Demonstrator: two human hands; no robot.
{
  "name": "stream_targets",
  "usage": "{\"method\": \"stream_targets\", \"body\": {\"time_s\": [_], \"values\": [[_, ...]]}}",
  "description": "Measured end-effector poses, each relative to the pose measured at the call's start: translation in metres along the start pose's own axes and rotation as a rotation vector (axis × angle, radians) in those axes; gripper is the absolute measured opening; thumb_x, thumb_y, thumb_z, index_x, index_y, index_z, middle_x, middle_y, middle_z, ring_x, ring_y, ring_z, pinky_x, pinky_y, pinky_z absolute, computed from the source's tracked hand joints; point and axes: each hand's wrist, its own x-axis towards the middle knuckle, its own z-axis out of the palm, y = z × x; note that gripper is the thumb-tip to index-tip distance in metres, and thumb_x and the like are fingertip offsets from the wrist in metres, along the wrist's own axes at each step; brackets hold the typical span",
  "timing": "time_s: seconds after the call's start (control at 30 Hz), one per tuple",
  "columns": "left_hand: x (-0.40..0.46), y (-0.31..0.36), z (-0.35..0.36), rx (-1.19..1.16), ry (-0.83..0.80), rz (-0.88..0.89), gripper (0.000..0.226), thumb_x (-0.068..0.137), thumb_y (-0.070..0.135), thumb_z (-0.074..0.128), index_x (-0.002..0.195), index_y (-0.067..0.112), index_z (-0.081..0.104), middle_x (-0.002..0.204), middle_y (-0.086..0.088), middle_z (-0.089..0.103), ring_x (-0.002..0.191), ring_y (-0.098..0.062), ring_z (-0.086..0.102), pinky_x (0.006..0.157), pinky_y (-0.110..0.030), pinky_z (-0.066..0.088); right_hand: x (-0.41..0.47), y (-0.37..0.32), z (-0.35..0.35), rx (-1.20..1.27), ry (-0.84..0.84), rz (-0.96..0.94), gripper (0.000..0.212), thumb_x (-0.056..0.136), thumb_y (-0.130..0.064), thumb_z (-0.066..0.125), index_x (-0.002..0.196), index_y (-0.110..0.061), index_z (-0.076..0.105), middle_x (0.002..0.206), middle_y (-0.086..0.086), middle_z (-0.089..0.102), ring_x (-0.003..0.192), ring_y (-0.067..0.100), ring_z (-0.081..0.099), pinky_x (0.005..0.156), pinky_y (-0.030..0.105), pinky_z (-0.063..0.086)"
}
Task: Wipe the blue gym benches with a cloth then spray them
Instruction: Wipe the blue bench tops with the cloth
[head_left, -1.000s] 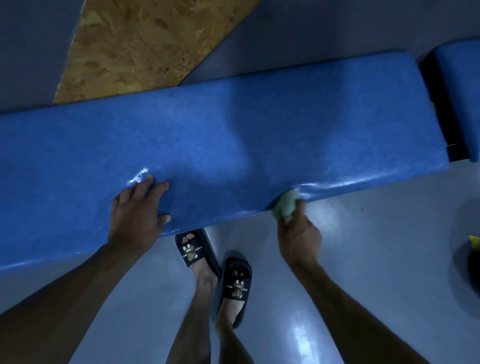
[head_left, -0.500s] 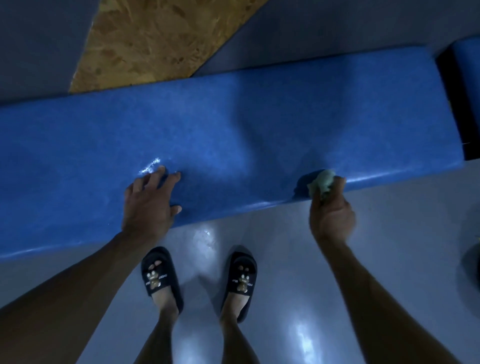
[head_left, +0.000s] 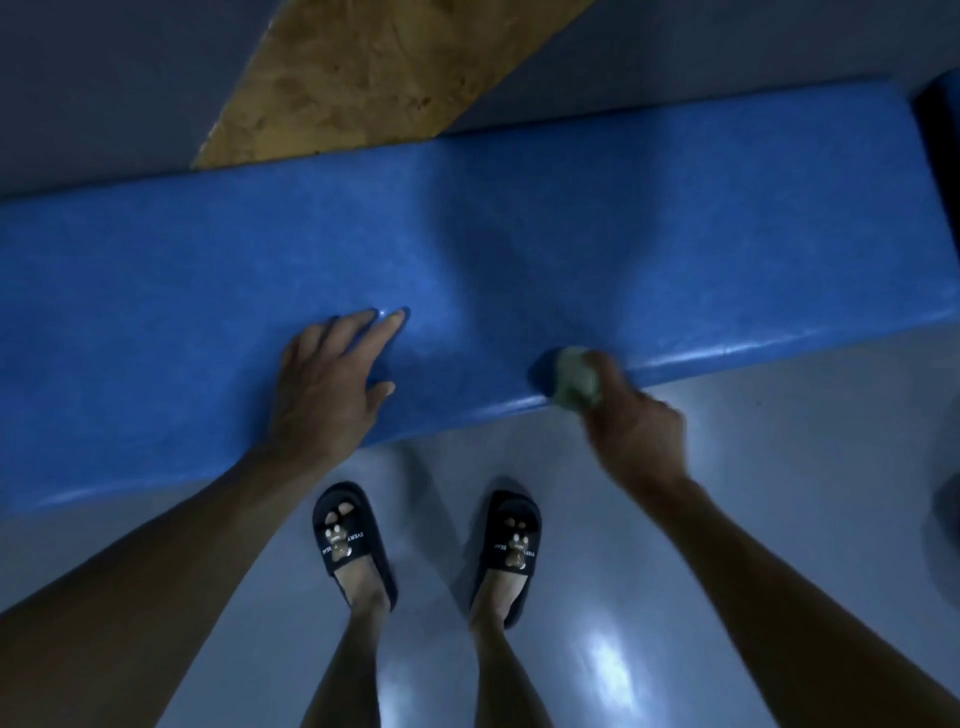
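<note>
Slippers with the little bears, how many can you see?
2. The left slipper is on the grey floor below the flat left hand. The right slipper is beside it, apart, near the blue bench. None seems hidden.

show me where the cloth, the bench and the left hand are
cloth (head_left: 575, 382), head view, middle of the bunched wad.
bench (head_left: 675, 249), head view, bare top surface.
left hand (head_left: 327, 387), head view, back of the hand.
</note>
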Motion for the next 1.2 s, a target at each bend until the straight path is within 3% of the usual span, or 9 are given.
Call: {"method": "stream_targets", "body": {"time_s": [0.1,0.27,0.43,0.57,0.73,0.87,1.03,1.13,1.2], "values": [[-0.008,-0.025,-0.006,-0.013,0.048,-0.019,0.076,0.081,0.019,0.071,0.147,0.036,0.038,0.146,0.002,0.046,0.118,-0.032,0.046,0.101,-0.044,0.038,-0.003,0.022,-0.007,0.124,0.062,0.315,0.044,0.094,-0.043,0.050,0.133,-0.032,0.034,0.082,0.012,0.067,0.069,0.038,0.063,0.062,0.037,0.045],[-0.022,-0.063,-0.013,-0.024,0.049,-0.133,0.071,0.085,0.010,0.062,0.147,0.036,0.037,0.150,0.005,0.041,0.122,-0.032,0.040,0.103,-0.047,0.036,-0.022,-0.080,0.030,0.360,0.083,0.523,0.044,0.094,-0.043,0.049,0.133,-0.028,0.035,0.088,0.019,0.067,0.078,0.042,0.064,0.062,0.038,0.046],[-0.024,-0.090,-0.018,-0.002,0.021,-0.183,0.070,0.086,0.011,0.062,0.146,0.037,0.036,0.151,0.004,0.038,0.126,-0.034,0.037,0.104,-0.048,0.036,-0.040,-0.180,0.048,0.330,-0.144,-0.031,0.048,0.090,-0.042,0.047,0.134,-0.031,0.029,0.092,0.007,0.068,0.070,0.034,0.068,0.061,0.040,0.056],[-0.024,-0.107,-0.018,0.061,-0.062,-0.205,0.075,0.084,0.018,0.070,0.149,0.033,0.034,0.156,-0.001,0.031,0.131,-0.036,0.031,0.105,-0.053,0.031,-0.019,-0.131,0.034,0.035,-0.074,-0.281,0.051,0.082,-0.044,0.061,0.128,-0.033,0.040,0.080,0.001,0.069,0.054,0.029,0.066,0.050,0.033,0.051],[-0.020,-0.113,-0.017,0.065,-0.094,-0.228,0.072,0.083,0.025,0.074,0.146,0.033,0.040,0.157,0.000,0.029,0.132,-0.037,0.028,0.105,-0.055,0.029,0.000,-0.052,0.000,0.019,0.055,0.271,0.042,0.090,-0.042,0.053,0.127,-0.027,0.040,0.080,0.015,0.067,0.067,0.040,0.064,0.058,0.037,0.044],[-0.016,-0.118,-0.020,0.072,-0.111,-0.222,0.075,0.080,0.029,0.076,0.145,0.037,0.039,0.155,0.003,0.031,0.130,-0.038,0.032,0.103,-0.055,0.032,-0.007,-0.122,0.024,0.199,0.053,0.591,0.048,0.091,-0.052,0.050,0.128,-0.023,0.039,0.089,0.023,0.067,0.079,0.043,0.063,0.066,0.039,0.045],[-0.012,-0.121,-0.022,0.062,-0.118,-0.202,0.076,0.077,0.031,0.078,0.143,0.036,0.041,0.152,0.001,0.034,0.126,-0.039,0.034,0.102,-0.055,0.034,-0.034,-0.224,0.047,0.285,-0.147,0.045,0.041,0.089,-0.047,0.048,0.124,-0.029,0.034,0.085,0.004,0.070,0.067,0.031,0.068,0.060,0.040,0.057],[-0.011,-0.120,-0.022,0.052,-0.107,-0.197,0.075,0.077,0.029,0.079,0.141,0.036,0.043,0.150,0.000,0.037,0.122,-0.040,0.036,0.101,-0.054,0.036,-0.023,-0.201,0.034,0.141,-0.144,-0.252,0.039,0.085,-0.036,0.054,0.121,-0.028,0.040,0.078,0.000,0.068,0.056,0.028,0.066,0.049,0.034,0.054],[-0.011,-0.122,-0.023,0.039,-0.111,-0.204,0.074,0.077,0.029,0.079,0.141,0.035,0.043,0.150,-0.001,0.036,0.122,-0.038,0.036,0.101,-0.053,0.035,-0.006,-0.162,0.025,0.034,-0.045,-0.252,0.038,0.082,-0.035,0.057,0.118,-0.031,0.043,0.073,0.001,0.067,0.053,0.031,0.065,0.045,0.034,0.050]]}}
